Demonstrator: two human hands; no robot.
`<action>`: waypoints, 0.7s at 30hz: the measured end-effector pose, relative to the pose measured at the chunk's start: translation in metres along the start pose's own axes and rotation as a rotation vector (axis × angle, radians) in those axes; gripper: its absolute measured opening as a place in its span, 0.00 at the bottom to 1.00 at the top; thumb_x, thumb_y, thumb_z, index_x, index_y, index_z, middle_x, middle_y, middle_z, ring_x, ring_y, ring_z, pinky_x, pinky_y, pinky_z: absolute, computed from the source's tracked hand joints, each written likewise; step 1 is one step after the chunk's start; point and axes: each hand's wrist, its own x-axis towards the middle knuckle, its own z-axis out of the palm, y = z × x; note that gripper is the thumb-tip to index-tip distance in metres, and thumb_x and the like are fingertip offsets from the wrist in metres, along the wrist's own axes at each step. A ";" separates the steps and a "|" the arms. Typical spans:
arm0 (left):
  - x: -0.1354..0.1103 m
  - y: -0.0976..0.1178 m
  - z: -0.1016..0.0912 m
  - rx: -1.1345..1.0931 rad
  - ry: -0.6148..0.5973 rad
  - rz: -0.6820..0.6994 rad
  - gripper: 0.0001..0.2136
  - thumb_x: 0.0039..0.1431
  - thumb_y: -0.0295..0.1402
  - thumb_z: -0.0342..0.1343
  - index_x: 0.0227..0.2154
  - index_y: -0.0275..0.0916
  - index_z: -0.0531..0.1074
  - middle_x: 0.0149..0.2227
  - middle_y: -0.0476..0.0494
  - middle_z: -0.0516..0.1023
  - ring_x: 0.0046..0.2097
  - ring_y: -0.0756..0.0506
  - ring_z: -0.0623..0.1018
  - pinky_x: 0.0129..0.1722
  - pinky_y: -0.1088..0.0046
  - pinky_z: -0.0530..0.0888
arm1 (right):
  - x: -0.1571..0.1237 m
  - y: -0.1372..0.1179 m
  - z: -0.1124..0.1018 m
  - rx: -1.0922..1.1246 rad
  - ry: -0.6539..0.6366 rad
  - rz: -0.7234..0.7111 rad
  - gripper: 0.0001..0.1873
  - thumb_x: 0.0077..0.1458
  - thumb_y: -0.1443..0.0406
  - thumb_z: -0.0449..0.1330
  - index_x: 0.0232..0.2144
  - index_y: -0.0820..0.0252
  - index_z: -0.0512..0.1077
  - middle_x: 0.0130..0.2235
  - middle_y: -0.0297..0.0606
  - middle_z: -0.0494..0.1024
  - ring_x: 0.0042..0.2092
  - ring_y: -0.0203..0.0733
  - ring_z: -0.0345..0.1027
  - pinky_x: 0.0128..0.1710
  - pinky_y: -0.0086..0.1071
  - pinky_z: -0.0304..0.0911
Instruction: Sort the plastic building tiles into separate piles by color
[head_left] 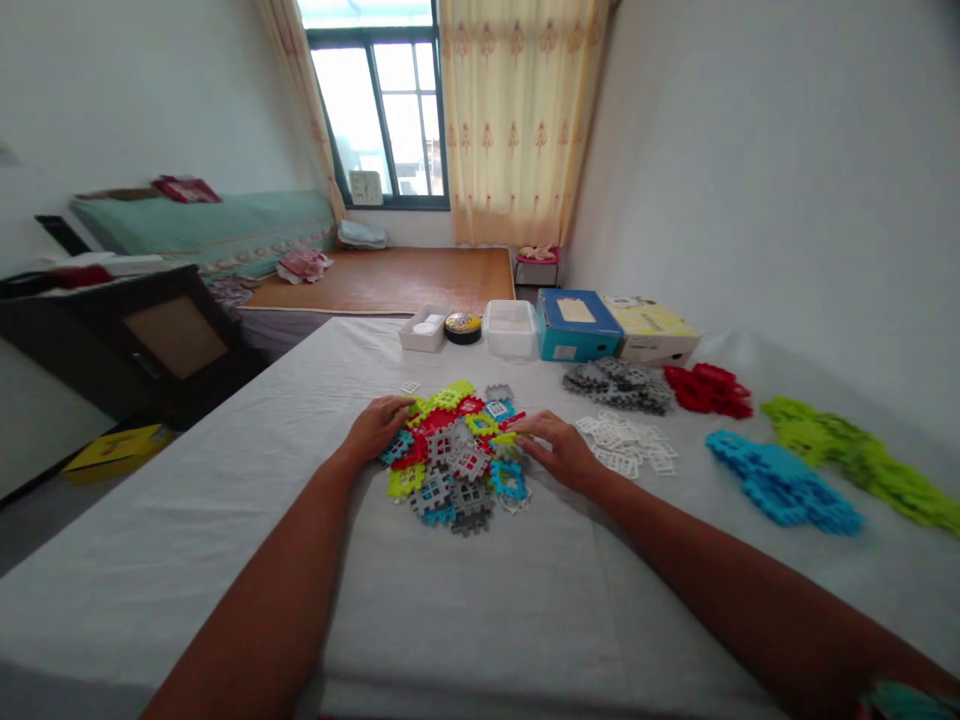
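**Two hands at the sides of a mixed pile of tiles**

Two bare hands rest on a grey table [225,520], one on each side of the mixed pile [457,455] of small square plastic tiles. The pile lies in the middle of the table, just in front of the person. It is about as wide as it is deep, so it has no clear long axis, and its tiles lie flat or tilted, with corners pointing in all directions.

The left hand [379,425] lies palm down on the left edge of the pile, fingers loosely bent and holding nothing. The right hand [559,448] touches the right edge, fingertips at a yellow-green tile; I cannot tell if it grips it.

Right of the hands lie sorted piles: white [630,445] nearest, grey [619,385] and red [709,390] behind it. The blue pile [784,485] and the green pile [862,460] are long, both running from far left to near right.

At the far edge stand a blue box [574,325] and a clear tub [510,328].
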 end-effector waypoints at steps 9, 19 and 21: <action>0.006 -0.012 -0.002 0.032 -0.044 -0.029 0.26 0.58 0.52 0.43 0.46 0.41 0.76 0.50 0.41 0.79 0.53 0.40 0.75 0.57 0.61 0.69 | -0.007 0.037 -0.097 -0.137 0.203 0.375 0.18 0.57 0.52 0.57 0.39 0.59 0.77 0.31 0.36 0.80 0.30 0.39 0.71 0.30 0.31 0.66; 0.014 -0.019 -0.004 0.063 -0.067 -0.029 0.28 0.55 0.55 0.43 0.44 0.43 0.77 0.49 0.39 0.80 0.51 0.36 0.77 0.54 0.56 0.72 | -0.197 0.109 -0.305 -0.835 0.638 0.899 0.22 0.52 0.49 0.56 0.36 0.60 0.78 0.32 0.44 0.81 0.34 0.47 0.73 0.34 0.38 0.65; 0.015 -0.021 -0.003 0.074 -0.074 -0.036 0.28 0.55 0.54 0.43 0.45 0.42 0.77 0.49 0.39 0.79 0.51 0.35 0.77 0.54 0.55 0.72 | -0.222 0.117 -0.324 -0.899 0.589 0.968 0.22 0.53 0.49 0.56 0.36 0.59 0.78 0.33 0.45 0.81 0.34 0.48 0.73 0.33 0.38 0.64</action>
